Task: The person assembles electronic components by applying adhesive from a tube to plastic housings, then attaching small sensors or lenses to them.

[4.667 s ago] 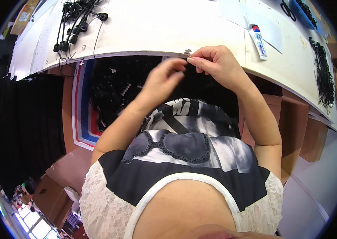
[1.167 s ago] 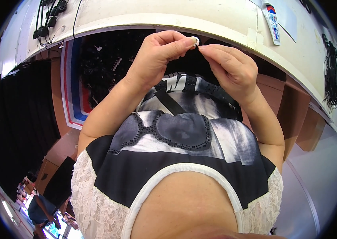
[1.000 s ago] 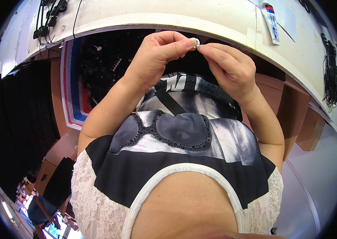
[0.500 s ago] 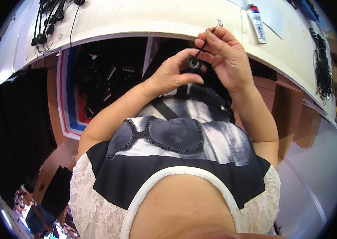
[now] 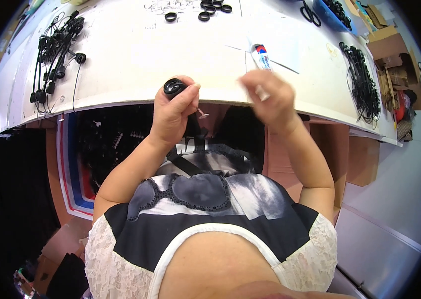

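Observation:
My left hand (image 5: 174, 110) is closed round a black socket (image 5: 174, 87), a short hollow cylinder with its open end facing up. Below those fingers a thin lead with a small pale end (image 5: 203, 115) sticks out near the table's front edge. My right hand (image 5: 273, 99), smeared by motion, is over the front of the table. Its fingers are bent round a white, blue and red squeeze tube (image 5: 262, 56). The printed part shows beyond the fingers, and a white end comes out beneath them; the middle is hidden.
Bundles of black cords lie on the white table (image 5: 135, 60), one left (image 5: 56, 55) and one right (image 5: 362, 82). Black rings (image 5: 204, 16), scissors (image 5: 310, 13) and a blue basin (image 5: 331, 17) are at the back. A striped bag (image 5: 66, 169) stands below the table.
My hands have moved apart. My left hand keeps the socket, now tilted up; my right hand has let go of its lead and reached the tube. The view has shifted, showing more table.

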Demonstrator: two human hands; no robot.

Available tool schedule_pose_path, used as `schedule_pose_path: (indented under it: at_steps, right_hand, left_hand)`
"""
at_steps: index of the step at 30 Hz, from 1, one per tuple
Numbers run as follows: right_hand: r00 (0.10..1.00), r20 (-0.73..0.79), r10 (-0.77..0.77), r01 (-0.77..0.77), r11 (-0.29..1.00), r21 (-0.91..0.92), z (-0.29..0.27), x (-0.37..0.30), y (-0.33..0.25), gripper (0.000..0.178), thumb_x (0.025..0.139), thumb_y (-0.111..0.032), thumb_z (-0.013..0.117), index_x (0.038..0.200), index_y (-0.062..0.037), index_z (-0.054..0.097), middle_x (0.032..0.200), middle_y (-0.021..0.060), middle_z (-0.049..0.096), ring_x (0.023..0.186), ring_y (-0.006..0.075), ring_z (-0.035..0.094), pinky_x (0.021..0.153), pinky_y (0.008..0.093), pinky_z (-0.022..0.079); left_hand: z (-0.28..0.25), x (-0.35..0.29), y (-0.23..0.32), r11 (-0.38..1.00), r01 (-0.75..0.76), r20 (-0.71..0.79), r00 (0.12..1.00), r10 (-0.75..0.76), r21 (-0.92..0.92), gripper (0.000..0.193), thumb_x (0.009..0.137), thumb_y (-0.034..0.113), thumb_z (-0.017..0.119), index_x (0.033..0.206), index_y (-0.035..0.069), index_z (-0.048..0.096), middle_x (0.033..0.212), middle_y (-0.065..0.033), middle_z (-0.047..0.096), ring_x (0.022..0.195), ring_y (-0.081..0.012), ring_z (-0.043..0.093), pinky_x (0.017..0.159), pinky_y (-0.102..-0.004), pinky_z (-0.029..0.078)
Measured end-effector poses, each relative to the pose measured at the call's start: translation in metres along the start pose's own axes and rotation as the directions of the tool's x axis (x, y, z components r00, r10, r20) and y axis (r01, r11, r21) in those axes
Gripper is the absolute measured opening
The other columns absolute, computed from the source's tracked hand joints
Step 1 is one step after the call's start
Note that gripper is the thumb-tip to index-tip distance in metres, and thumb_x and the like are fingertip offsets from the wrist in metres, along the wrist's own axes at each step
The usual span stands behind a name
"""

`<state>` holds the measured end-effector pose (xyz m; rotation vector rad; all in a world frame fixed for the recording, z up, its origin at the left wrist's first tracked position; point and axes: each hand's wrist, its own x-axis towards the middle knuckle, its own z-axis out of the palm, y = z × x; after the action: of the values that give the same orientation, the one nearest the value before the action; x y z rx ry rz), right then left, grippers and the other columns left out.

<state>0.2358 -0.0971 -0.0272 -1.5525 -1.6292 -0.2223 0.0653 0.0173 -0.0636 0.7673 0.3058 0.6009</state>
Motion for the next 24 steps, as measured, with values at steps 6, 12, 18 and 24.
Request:
schedule_pose_path:
  at_steps: [6,12,18,24]
  right_hand:
    - [0.757,0.162,0.633,-0.446,0.681,-0.581,-0.009,0.022,0.085,0.028,0.082,-0.033,0.057,0.088,-0.0052,0.062,0.084,0.0100,0.062,0.066,0.0204,0.060,0.059,0.0315,0.048]
    - [0.816,0.203,0.541,-0.551,0.835,-0.011,0.007,0.024,0.041,0.026,0.082,-0.028,0.058,0.076,-0.0026,0.063,0.057,0.0090,0.058,0.050,0.0163,0.054,0.051,0.0280,0.042]
    - [0.857,0.189,0.479,-0.515,0.778,0.360,0.027,-0.006,-0.022,0.017,0.085,-0.015,0.057,0.078,0.0000,0.059,0.062,0.0078,0.056,0.054,0.0113,0.052,0.050,0.0232,0.041]
    - [0.850,0.200,0.487,-0.521,0.720,0.460,0.033,-0.015,-0.035,0.015,0.086,-0.015,0.057,0.081,-0.0007,0.058,0.062,0.0061,0.056,0.054,0.0101,0.052,0.050,0.0228,0.041]
  left_hand:
    - [0.013,0.004,0.020,0.981,0.099,-0.072,0.993,-0.088,0.167,0.008,0.079,0.005,0.062,0.085,0.005,0.056,0.066,0.0052,0.047,0.055,-0.0012,0.039,0.048,-0.0161,0.031]
    - [0.009,0.014,0.013,0.853,0.122,-0.096,0.992,-0.085,0.508,0.015,0.078,0.008,0.064,0.092,0.003,0.060,0.071,0.0047,0.051,0.061,-0.0017,0.044,0.055,-0.0162,0.034]
    - [0.007,0.013,0.014,0.862,0.135,-0.012,0.989,-0.148,0.489,0.019,0.077,0.007,0.065,0.093,-0.001,0.061,0.081,-0.0018,0.059,0.075,-0.0068,0.054,0.070,-0.0186,0.043]
    - [0.003,0.003,0.021,0.883,0.210,-0.002,0.973,-0.231,0.420,0.018,0.075,0.004,0.067,0.091,-0.001,0.062,0.082,-0.0037,0.062,0.076,-0.0084,0.057,0.071,-0.0208,0.047]
